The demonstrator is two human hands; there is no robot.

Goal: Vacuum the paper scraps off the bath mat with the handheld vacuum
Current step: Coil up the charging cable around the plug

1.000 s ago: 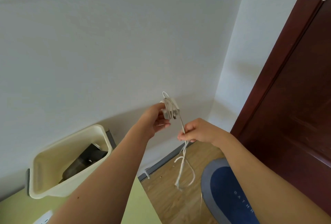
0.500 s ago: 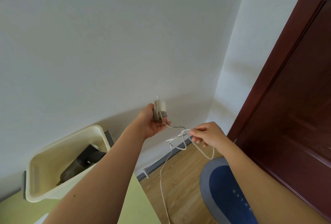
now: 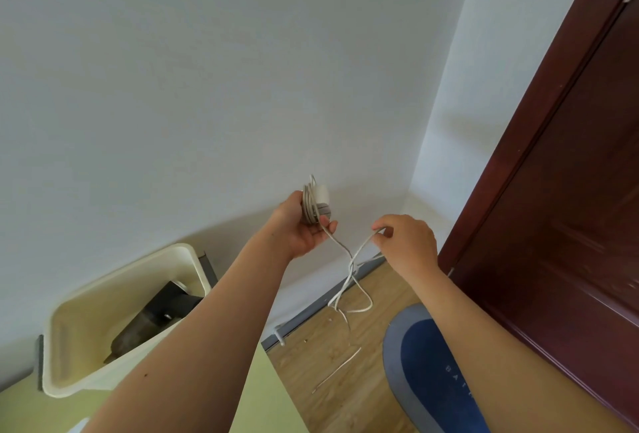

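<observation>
left hand (image 3: 304, 227) gripping cable-wound charger (image 3: 320, 201), right hand (image 3: 408, 242) pinching cable (image 3: 352, 265), bath mat (image 3: 425, 356) beside door (image 3: 570, 190)

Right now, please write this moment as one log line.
left hand: grips charger | right hand: pinches cable | bath mat: on floor

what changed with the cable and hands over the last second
The right hand moved rightward, away from the left hand, drawing the white cable out between them. The left hand still grips the charger; the bin and bath mat stayed put.
</observation>
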